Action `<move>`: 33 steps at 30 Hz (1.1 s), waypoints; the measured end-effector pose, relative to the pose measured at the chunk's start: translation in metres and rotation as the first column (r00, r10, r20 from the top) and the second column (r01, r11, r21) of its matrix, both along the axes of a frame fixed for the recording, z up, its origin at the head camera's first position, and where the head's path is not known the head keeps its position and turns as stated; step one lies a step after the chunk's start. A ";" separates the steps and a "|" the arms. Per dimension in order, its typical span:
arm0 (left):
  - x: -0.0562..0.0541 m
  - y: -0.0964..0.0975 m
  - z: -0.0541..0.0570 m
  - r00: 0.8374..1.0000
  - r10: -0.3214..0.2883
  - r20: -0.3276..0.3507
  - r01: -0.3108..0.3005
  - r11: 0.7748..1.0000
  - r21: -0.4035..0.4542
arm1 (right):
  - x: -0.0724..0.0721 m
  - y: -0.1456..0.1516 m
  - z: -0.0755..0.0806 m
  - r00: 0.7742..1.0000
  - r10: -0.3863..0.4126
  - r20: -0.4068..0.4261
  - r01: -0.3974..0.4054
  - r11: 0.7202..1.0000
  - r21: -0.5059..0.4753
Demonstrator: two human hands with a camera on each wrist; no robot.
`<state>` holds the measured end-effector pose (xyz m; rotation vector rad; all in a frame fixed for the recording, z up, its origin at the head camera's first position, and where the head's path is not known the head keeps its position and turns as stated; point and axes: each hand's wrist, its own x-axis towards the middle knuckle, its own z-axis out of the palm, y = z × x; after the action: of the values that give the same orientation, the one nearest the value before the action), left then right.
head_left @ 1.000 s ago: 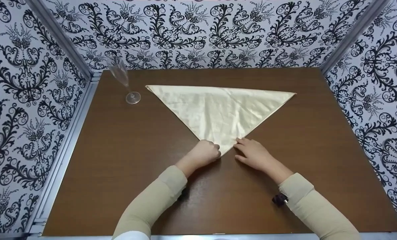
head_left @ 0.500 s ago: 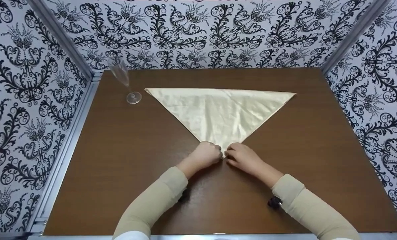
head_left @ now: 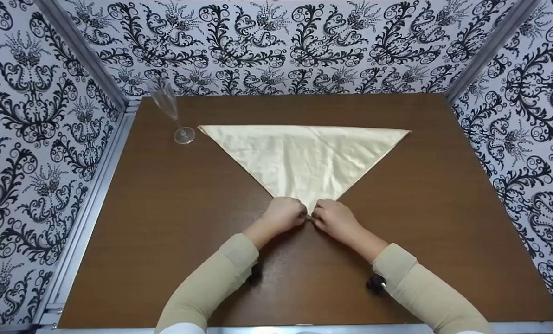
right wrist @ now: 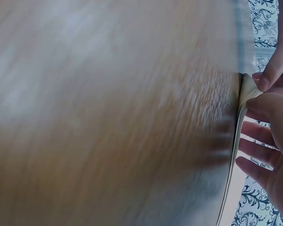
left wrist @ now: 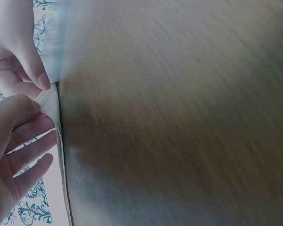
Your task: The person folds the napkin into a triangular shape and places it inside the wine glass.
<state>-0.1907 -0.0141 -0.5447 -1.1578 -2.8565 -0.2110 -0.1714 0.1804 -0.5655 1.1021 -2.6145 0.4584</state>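
A cream satin napkin [head_left: 299, 162], folded into a triangle, lies on the brown table with its long edge at the back and its point toward the person. My left hand [head_left: 284, 214] pinches the left side of that near point between thumb and forefinger. On the other side of the point, my right hand [head_left: 337, 218] pinches it too, close to the left. In the left wrist view the napkin's tip [left wrist: 49, 101] is slightly lifted and curled, and the left hand's other fingers [left wrist: 33, 146] spread along the edge. The right wrist view shows the tip [right wrist: 248, 92] between both thumbs.
An upright clear champagne flute [head_left: 167, 106] stands on the table [head_left: 165, 222] at the back left, near the napkin's left corner. Patterned black and white panels [head_left: 276, 46] with metal rails [head_left: 81, 51] enclose the table at the back and sides.
My right hand has moved left and inward from the napkin's right edge to its near point and now pinches it. The napkin's back edge has shifted slightly toward the person at the left.
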 end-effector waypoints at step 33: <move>-0.013 -0.014 -0.017 0.864 0.216 0.454 -0.377 0.877 0.300 | -0.021 -0.001 0.009 0.830 -0.255 0.496 0.328 0.942 -0.065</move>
<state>-0.2037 -0.0280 -0.5619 -0.6328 -3.0749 -1.0524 -0.1920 0.1798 -0.5562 0.5679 -3.0381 0.9416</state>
